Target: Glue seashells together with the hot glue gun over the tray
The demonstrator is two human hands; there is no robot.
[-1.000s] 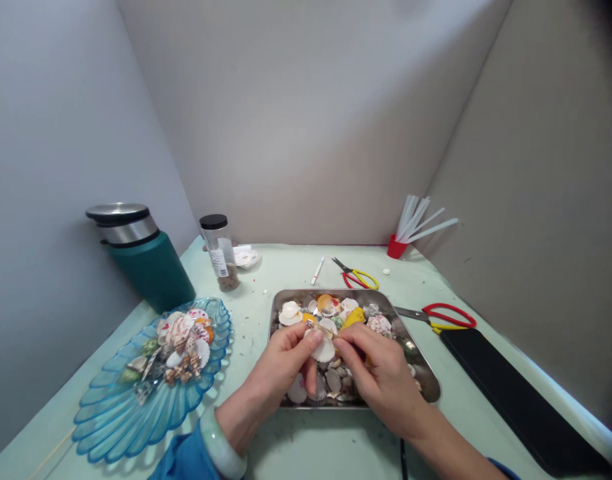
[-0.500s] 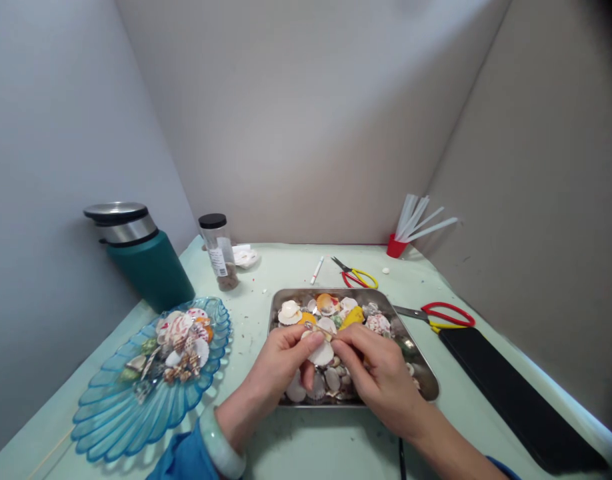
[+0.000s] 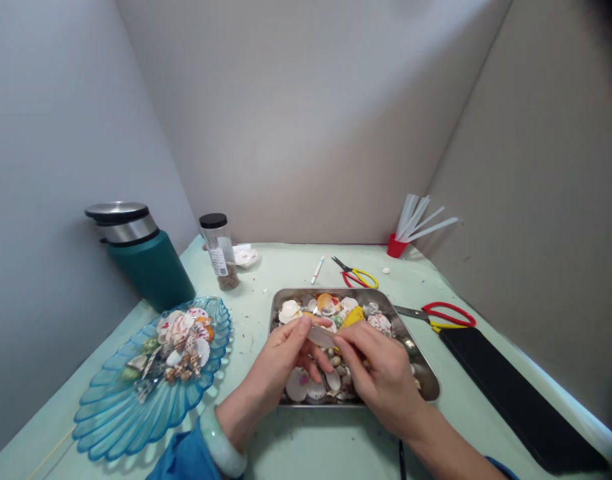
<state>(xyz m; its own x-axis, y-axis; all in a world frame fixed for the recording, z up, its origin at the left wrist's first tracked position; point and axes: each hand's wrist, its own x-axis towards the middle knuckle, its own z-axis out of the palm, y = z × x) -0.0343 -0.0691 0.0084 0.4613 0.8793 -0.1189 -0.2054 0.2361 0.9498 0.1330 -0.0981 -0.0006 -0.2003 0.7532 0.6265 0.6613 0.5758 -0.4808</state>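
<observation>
Both my hands meet over a metal tray [image 3: 428, 375] filled with several seashells. My left hand [image 3: 281, 363] and my right hand [image 3: 381, 373] pinch a pale, flat seashell [image 3: 320, 335] between their fingertips, lifted just above the pile. A white and pink shell [image 3: 297, 385] lies in the tray under my left hand. To the left stands a blue shell-shaped glass dish [image 3: 136, 407] with several small shells heaped in it.
A green flask [image 3: 146, 260] and a black-capped clear jar [image 3: 220, 252] stand at the back left. A marker [image 3: 317, 270], yellow-handled scissors [image 3: 359, 274], red-handled scissors [image 3: 439, 315], a red cup of white sticks [image 3: 411, 230] and a black flat case [image 3: 516, 397] lie right of the tray.
The pale shell has been lifted off the pile and now sits between the fingertips of both hands; my left fingers have spread a little. A white and pink shell below is uncovered.
</observation>
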